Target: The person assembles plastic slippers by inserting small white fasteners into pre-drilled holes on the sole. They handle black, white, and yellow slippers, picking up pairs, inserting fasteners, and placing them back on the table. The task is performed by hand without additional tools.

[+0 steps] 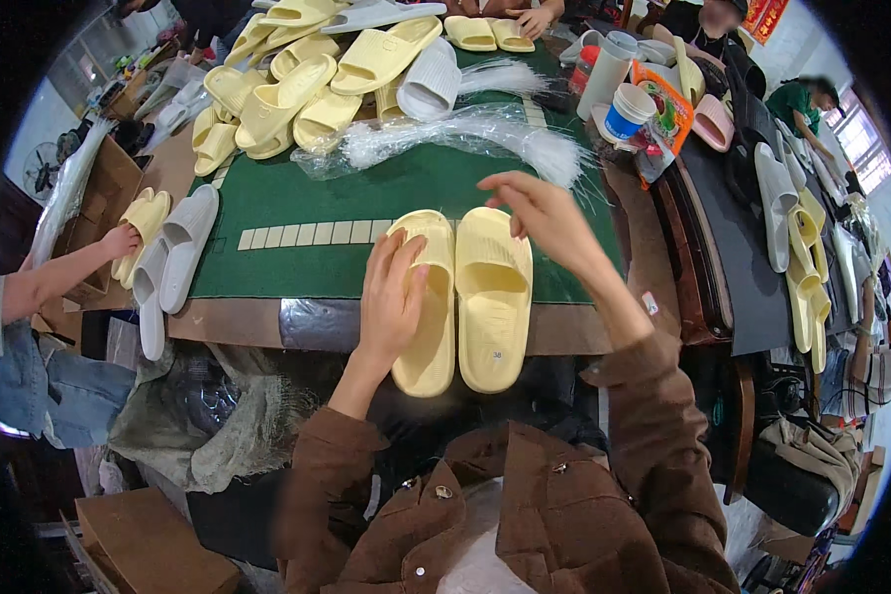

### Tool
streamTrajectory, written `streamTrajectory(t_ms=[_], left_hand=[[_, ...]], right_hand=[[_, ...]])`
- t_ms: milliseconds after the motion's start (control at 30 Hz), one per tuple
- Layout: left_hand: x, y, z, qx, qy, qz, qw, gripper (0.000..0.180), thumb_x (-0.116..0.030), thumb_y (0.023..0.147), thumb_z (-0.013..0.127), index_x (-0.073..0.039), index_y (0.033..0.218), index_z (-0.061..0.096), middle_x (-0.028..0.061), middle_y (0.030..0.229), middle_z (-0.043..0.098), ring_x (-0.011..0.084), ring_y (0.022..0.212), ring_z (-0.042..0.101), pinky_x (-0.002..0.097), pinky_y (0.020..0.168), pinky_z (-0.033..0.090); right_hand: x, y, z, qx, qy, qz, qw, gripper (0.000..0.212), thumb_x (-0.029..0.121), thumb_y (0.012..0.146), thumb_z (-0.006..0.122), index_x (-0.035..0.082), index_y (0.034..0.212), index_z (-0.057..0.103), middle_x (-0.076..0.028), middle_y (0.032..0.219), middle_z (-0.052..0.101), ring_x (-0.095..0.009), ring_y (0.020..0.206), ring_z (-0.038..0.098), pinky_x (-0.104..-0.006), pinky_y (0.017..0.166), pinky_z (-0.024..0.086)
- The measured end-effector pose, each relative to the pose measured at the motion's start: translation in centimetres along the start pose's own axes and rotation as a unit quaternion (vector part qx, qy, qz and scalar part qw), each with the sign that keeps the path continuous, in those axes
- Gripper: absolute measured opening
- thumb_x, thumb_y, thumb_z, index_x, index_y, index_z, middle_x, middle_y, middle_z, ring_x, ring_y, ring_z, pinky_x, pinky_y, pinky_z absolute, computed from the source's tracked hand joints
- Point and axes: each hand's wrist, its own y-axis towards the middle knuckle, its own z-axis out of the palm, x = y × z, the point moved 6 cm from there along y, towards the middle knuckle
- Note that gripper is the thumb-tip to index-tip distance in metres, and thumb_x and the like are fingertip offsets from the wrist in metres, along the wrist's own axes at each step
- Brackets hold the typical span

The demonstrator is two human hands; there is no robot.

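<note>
In front of me, a pair of pale yellow slides lies side by side, toes away from me, with the heels reaching past the table's near edge. My left hand (390, 297) grips the left slide (428, 346) at its strap, fingers over the top and thumb toward the foot opening. Above the strap of the right slide (493, 315), my right hand (537, 213) is open, its index finger stretched leftward and the other fingers bent. Nothing shows in it. A small label sits on the right slide's heel. Beyond the slides runs a row of small pale squares (314, 234) on the green mat.
A heap of yellow slides (285, 99) covers the far left, beside bundled clear plastic fasteners (465, 137). Cups (629, 111) and an orange bag (668, 104) stand far right. At left, a person's hand (122, 241) touches yellow slides near grey ones (186, 247). Other people work around.
</note>
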Motion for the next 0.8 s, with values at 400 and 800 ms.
streamTrajectory(t_ms=[400, 800], left_hand=[[0.6, 4.2, -0.2, 0.113, 0.068, -0.097, 0.987, 0.032, -0.023, 0.095, 0.052, -0.006, 0.122, 0.058, 0.0165, 0.120, 0.057, 0.0357, 0.116, 0.050, 0.0474, 0.098, 0.039], [2.0, 8.3, 2.9, 0.024, -0.123, -0.133, 0.983, 0.013, -0.008, 0.088, 0.063, 0.003, 0.095, 0.065, 0.0110, 0.078, 0.070, 0.0160, 0.072, 0.068, 0.0292, 0.065, 0.051]], right_hand=[[-3.6, 4.5, 5.8, -0.058, -0.267, -0.050, 0.961, 0.016, 0.017, 0.088, 0.057, 0.005, 0.095, 0.063, -0.019, 0.087, 0.065, -0.039, 0.082, 0.064, -0.0451, 0.073, 0.051], [-1.9, 2.1, 4.6, -0.128, -0.102, -0.117, 0.979, 0.010, 0.008, 0.088, 0.059, 0.001, 0.094, 0.059, -0.018, 0.084, 0.064, -0.034, 0.078, 0.063, -0.0410, 0.066, 0.049]])
